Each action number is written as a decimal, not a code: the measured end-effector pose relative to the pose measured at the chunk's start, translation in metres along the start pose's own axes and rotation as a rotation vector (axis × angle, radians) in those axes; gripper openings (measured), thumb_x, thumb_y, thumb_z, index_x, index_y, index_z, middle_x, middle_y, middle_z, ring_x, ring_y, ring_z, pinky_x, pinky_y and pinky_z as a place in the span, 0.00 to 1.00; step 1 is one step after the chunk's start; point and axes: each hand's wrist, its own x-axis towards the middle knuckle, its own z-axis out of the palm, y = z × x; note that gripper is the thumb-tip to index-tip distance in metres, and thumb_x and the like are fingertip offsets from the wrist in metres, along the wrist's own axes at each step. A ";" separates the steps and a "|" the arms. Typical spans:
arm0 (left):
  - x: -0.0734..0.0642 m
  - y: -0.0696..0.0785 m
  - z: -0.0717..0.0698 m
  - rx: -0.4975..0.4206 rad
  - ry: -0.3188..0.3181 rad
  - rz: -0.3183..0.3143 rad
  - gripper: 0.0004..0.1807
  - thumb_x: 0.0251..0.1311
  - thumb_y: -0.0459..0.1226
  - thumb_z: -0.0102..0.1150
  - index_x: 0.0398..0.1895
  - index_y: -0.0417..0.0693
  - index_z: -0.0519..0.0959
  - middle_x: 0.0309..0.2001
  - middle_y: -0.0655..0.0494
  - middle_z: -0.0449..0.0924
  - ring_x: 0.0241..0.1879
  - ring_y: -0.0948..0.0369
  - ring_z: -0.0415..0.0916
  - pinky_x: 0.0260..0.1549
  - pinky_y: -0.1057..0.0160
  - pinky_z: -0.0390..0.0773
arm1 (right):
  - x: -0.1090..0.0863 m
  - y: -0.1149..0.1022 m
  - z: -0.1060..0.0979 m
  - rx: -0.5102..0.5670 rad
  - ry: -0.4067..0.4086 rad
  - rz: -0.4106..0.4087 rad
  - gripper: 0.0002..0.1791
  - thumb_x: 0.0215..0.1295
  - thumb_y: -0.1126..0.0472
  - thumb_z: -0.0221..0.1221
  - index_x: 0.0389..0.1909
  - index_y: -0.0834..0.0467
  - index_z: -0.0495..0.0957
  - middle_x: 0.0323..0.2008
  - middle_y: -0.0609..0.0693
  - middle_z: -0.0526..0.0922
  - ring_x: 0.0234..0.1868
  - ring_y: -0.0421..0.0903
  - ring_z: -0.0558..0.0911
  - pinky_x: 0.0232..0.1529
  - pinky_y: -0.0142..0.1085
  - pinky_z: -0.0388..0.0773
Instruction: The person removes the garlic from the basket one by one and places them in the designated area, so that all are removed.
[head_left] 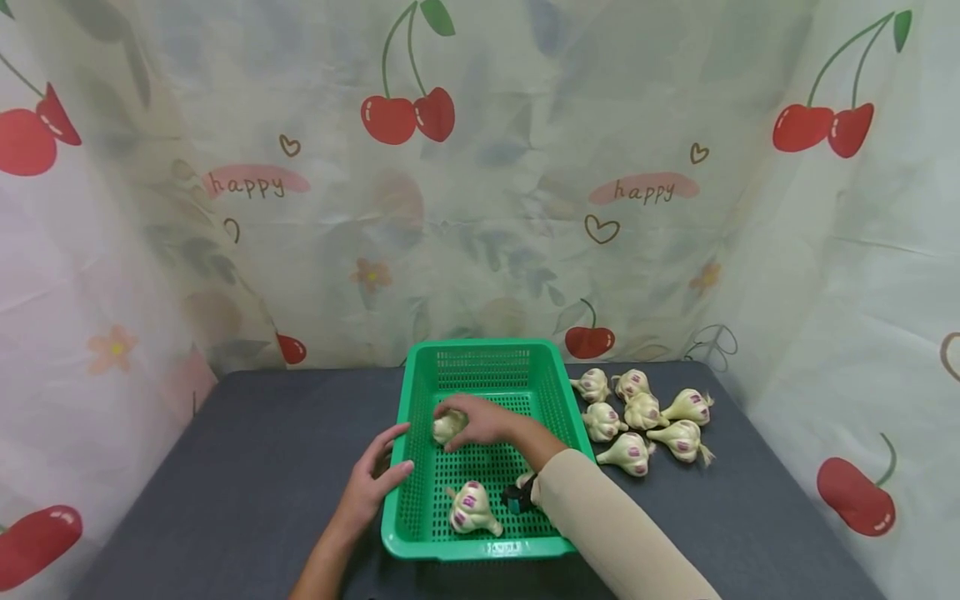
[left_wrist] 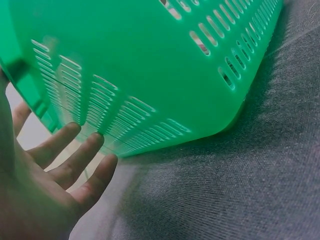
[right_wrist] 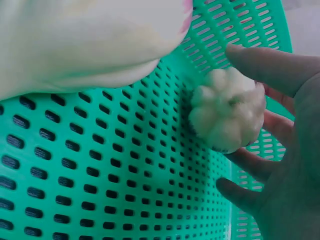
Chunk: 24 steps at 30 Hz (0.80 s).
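Note:
A green plastic basket (head_left: 485,548) stands on the dark table. Inside it my right hand (head_left: 480,419) holds a garlic bulb (head_left: 447,427) near the left wall, thumb on one side and fingers on the other. In the right wrist view this bulb (right_wrist: 225,112) shows its knobbly end. Another garlic bulb (head_left: 472,507) lies at the basket's near end, and one more is mostly hidden behind my right wrist. My left hand (head_left: 367,483) touches the basket's left rim; in the left wrist view its loosely extended fingers (left_wrist: 82,157) rest against the outer wall.
Several garlic bulbs (head_left: 643,412) lie grouped on the table right of the basket. A dark table top (head_left: 247,475) extends on both sides. Behind and at the sides hangs a printed curtain (head_left: 487,250) with cherries.

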 end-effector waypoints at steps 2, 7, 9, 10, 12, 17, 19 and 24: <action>0.000 0.000 0.000 0.002 0.002 0.001 0.29 0.65 0.30 0.55 0.70 0.44 0.65 0.61 0.33 0.69 0.53 0.42 0.73 0.44 0.60 0.77 | 0.000 0.001 0.000 -0.008 -0.040 0.016 0.25 0.58 0.62 0.69 0.57 0.58 0.76 0.50 0.49 0.77 0.43 0.43 0.76 0.40 0.36 0.74; 0.000 0.000 0.000 0.002 0.002 -0.008 0.29 0.65 0.31 0.55 0.70 0.45 0.65 0.61 0.33 0.68 0.53 0.43 0.74 0.44 0.59 0.77 | -0.001 0.002 0.001 -0.016 -0.088 0.042 0.19 0.58 0.66 0.67 0.52 0.58 0.80 0.44 0.47 0.79 0.38 0.41 0.76 0.38 0.35 0.74; 0.000 0.000 -0.001 0.003 0.004 -0.009 0.29 0.65 0.31 0.55 0.70 0.45 0.65 0.61 0.33 0.68 0.53 0.42 0.74 0.44 0.59 0.76 | -0.002 0.001 0.002 -0.021 -0.085 0.041 0.18 0.58 0.67 0.67 0.51 0.57 0.81 0.42 0.47 0.79 0.37 0.41 0.76 0.37 0.35 0.74; 0.000 0.000 0.000 0.004 0.003 -0.007 0.29 0.65 0.31 0.55 0.70 0.45 0.65 0.61 0.33 0.68 0.53 0.42 0.74 0.44 0.59 0.76 | -0.002 0.001 0.002 -0.025 -0.083 0.039 0.18 0.58 0.67 0.67 0.50 0.57 0.81 0.42 0.47 0.79 0.37 0.41 0.76 0.37 0.35 0.74; 0.000 0.000 -0.001 0.005 0.004 -0.007 0.29 0.65 0.31 0.55 0.70 0.45 0.65 0.61 0.33 0.68 0.53 0.42 0.74 0.44 0.60 0.76 | -0.003 0.000 0.001 -0.032 -0.082 0.039 0.17 0.58 0.66 0.67 0.49 0.57 0.82 0.41 0.47 0.79 0.37 0.41 0.76 0.37 0.35 0.74; 0.000 0.000 0.000 0.014 0.012 -0.018 0.29 0.65 0.31 0.55 0.70 0.46 0.65 0.61 0.34 0.69 0.53 0.43 0.73 0.44 0.60 0.76 | -0.004 -0.001 -0.002 -0.016 -0.079 0.043 0.15 0.60 0.64 0.66 0.50 0.56 0.82 0.41 0.46 0.79 0.37 0.41 0.76 0.37 0.36 0.74; 0.000 0.000 0.000 0.014 0.014 -0.020 0.29 0.65 0.31 0.55 0.70 0.46 0.65 0.61 0.34 0.69 0.54 0.43 0.73 0.45 0.60 0.76 | -0.005 -0.002 -0.005 -0.005 -0.072 0.049 0.15 0.61 0.62 0.65 0.50 0.56 0.82 0.41 0.46 0.79 0.37 0.41 0.76 0.37 0.36 0.74; 0.000 0.001 0.001 0.017 0.011 -0.007 0.29 0.65 0.31 0.55 0.70 0.46 0.65 0.61 0.34 0.69 0.54 0.43 0.73 0.45 0.59 0.76 | -0.010 -0.005 -0.014 0.013 -0.039 0.040 0.14 0.62 0.60 0.65 0.48 0.58 0.81 0.40 0.46 0.79 0.37 0.42 0.76 0.37 0.37 0.74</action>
